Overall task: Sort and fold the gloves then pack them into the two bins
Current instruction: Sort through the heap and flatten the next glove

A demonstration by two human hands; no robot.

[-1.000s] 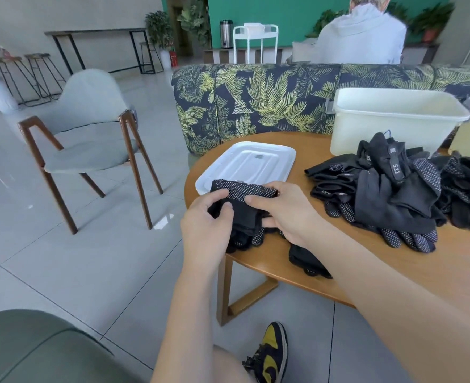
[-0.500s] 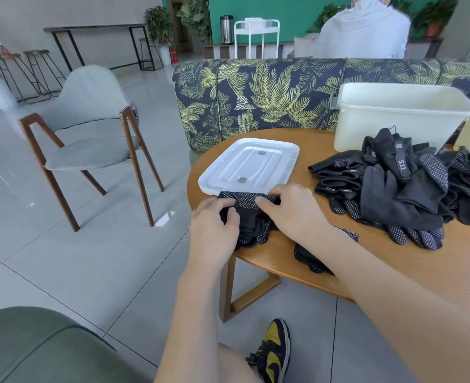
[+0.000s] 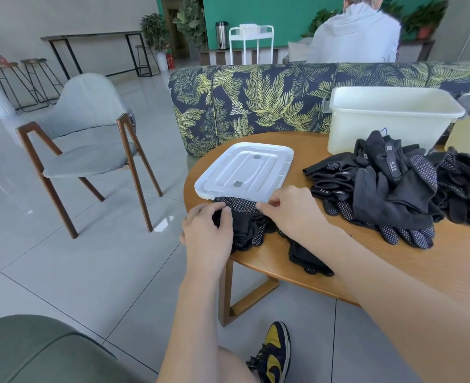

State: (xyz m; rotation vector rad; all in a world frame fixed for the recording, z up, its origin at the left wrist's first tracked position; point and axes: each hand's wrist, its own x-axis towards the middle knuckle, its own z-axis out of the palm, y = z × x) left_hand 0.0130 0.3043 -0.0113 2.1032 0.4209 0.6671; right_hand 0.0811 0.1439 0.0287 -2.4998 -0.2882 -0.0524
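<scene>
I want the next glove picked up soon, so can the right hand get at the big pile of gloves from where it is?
Probably yes: the right hand pinches the folded glove, and bare table lies between it and the pile.

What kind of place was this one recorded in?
Probably a café or lounge, not a workshop: a leaf-print upholstered sofa, metal bar stools by a high black-framed counter table, and potted green plants.

Bare forearms, bare knee, a black-and-yellow sneaker (image 3: 273,352)
</scene>
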